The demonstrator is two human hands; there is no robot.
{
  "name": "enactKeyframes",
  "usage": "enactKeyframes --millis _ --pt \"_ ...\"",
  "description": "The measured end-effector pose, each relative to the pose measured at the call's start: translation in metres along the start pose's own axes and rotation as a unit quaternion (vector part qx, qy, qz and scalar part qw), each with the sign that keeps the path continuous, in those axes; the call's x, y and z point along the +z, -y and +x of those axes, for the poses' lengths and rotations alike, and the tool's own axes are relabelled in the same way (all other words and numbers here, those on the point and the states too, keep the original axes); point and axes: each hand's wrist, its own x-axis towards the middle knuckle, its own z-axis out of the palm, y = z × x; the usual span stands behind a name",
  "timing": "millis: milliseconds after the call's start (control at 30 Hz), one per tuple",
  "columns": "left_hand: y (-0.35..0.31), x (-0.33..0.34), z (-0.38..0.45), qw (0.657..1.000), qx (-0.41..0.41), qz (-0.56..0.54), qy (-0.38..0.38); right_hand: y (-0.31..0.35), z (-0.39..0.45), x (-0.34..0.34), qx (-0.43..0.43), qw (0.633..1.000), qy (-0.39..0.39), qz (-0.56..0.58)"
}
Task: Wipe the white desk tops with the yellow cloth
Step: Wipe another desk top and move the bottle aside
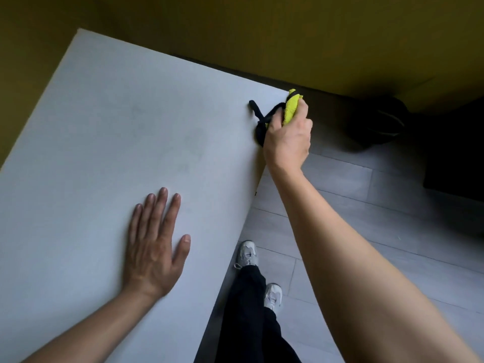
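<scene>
Gripping the bunched yellow cloth (pixel 291 109) in my right hand (pixel 286 141), fingers curled round it, I hold it at the white desk top (pixel 110 132)'s far right corner, a black strap (pixel 259 117) dangling. My left hand (pixel 154 247) lies flat on the desk nearer me, probably bracing. No readable writing anywhere.

Desk top (pixel 104 127) bare — left hand (pixel 154 247) flat near its edge.
</scene>
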Motion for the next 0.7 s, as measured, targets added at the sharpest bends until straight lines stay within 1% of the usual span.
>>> enactKeyframes --millis 100,200,267,333,367,433,533,633,700 --pt "0.002 0.002 0.0 1.0 0.0 0.006 -0.002 -0.012 -0.031 0.002 -0.014 1.0 0.004 -0.027" --pt "0.003 0.003 -0.002 1.0 0.004 0.013 -0.006 -0.035 -0.103 0.006 -0.029 0.998 -0.003 -0.047" --pt "0.003 0.004 -0.002 1.0 0.006 0.018 -0.009 -0.049 -0.145 0.003 -0.034 0.997 0.004 -0.065" --pt "0.004 0.004 -0.002 1.0 0.005 0.018 -0.011 -0.053 -0.163 0.001 -0.022 0.997 0.022 -0.075" --pt "0.004 0.004 -0.002 1.0 0.004 0.019 -0.013 -0.049 -0.161 0.0 -0.012 0.997 0.032 -0.069" --pt "0.005 0.005 -0.002 1.0 0.006 0.021 -0.013 -0.033 -0.137 0.002 0.006 0.998 0.023 -0.056" --pt "0.005 0.005 -0.002 1.0 0.004 0.019 -0.013 0.001 -0.056 0.012 0.05 0.998 0.001 -0.038" --pt "0.005 0.007 -0.001 1.0 0.002 0.018 -0.012 0.03 0.013 0.013 0.068 0.996 -0.01 -0.057" --pt "0.005 0.007 0.0 1.0 0.001 0.018 -0.015 0.035 0.024 0.015 0.066 0.995 -0.015 -0.073"
